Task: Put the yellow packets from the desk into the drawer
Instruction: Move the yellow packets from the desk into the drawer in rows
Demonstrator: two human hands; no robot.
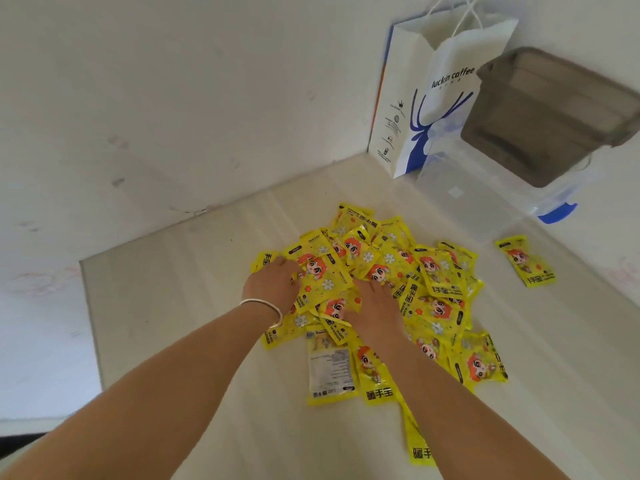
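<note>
Gripping yellow packets [398, 271]: left hand [268, 284]; right hand [374, 299].

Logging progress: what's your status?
Left hand and right hand gripping the packet pile. One stray packet apart. Drawer unseen.
</note>
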